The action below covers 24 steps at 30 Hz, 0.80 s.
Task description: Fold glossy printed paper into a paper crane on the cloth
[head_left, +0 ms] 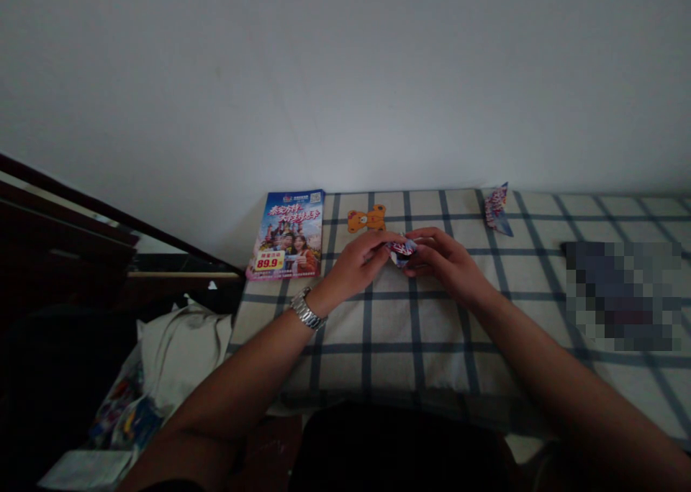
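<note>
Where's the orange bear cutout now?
Head view: the orange bear cutout lies on the checked cloth, just right of the brochure and beyond the left hand.

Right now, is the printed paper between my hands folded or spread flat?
Folded: the printed paper is a small creased shape pinched between the left hand and right hand.
</note>
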Tool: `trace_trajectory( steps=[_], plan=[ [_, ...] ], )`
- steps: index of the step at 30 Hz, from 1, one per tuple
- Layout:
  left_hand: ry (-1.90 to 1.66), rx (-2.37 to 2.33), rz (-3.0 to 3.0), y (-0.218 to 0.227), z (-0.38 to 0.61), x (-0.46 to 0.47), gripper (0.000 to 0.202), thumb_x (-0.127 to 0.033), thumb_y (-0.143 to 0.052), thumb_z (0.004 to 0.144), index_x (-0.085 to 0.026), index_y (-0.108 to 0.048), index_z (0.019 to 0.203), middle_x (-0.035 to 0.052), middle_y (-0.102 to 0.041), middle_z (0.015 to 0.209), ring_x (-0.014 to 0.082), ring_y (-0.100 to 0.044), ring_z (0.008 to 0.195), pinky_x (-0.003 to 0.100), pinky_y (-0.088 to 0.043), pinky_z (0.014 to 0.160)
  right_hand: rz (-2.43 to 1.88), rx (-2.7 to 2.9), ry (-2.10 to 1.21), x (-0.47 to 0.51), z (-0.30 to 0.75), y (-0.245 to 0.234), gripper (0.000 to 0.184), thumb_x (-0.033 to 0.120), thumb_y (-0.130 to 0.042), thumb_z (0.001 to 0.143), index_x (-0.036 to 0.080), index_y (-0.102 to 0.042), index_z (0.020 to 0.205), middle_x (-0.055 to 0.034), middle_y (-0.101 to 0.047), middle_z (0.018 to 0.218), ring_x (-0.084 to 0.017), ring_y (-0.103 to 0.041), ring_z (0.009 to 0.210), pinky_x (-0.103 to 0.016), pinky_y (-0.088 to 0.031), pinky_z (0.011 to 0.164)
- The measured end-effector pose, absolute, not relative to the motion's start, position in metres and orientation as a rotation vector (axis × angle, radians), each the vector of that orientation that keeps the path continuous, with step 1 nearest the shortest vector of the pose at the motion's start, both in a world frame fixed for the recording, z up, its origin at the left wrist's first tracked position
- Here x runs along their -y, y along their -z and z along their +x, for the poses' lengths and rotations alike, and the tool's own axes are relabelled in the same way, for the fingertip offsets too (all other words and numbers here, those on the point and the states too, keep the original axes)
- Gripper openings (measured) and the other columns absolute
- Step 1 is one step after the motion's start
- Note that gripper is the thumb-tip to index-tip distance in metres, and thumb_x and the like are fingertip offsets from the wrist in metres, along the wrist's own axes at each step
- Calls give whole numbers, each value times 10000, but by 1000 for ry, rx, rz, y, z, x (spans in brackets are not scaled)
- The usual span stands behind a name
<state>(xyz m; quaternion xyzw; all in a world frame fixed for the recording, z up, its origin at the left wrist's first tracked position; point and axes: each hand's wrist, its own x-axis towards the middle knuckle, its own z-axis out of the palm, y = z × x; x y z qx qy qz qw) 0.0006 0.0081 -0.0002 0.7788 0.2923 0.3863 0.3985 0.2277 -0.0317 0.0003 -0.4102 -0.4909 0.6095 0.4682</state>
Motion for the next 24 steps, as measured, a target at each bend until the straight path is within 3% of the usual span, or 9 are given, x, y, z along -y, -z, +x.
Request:
trace_trajectory(
  steps=[4,12,16,19,24],
  plan=[
    [-972,-771,1985,1,2,-6,274,-245,-541,1058,-268,-698,1282,67,-717,1235,214,-681,1146,392,-549,1022,-1051,1228,-1469,33,225,-5,399,492,-780,906,269,-634,1204,-54,-724,1105,-217,-746,963,-393,-697,795],
    [-974,-754,1949,-4,2,-4,327,-120,-559,979,-237,-713,1243,68,-711,1222,199,-682,1123,360,-557,983,-1048,1290,-1429,31,225,-1,436,454,-834,860,268,-613,1187,-56,-682,1202,-194,-732,940,-375,-681,823],
    [-964,-740,1899,-1,2,-5,241,-220,-573,1020,-231,-708,1220,78,-706,1217,203,-686,1117,376,-567,994,-1032,1366,-1372,30,226,0,412,424,-823,868,263,-614,1184,-51,-674,1178,-183,-709,929,-350,-667,799],
    [-963,-748,1865,1,4,-5,201,-334,-606,1035,-221,-697,1174,79,-712,1171,197,-705,1038,360,-598,923,-1042,1430,-1331,31,226,0,385,405,-810,879,256,-621,1180,-50,-672,1150,-169,-696,888,-336,-653,786],
    [-998,-798,1738,4,6,-6,302,-418,-647,1022,-215,-631,1245,85,-708,1163,191,-716,1014,326,-611,878,-1036,1506,-1291,32,227,0,355,353,-779,895,268,-627,1205,-59,-683,1196,-192,-713,936,-354,-636,817]
  ],
)
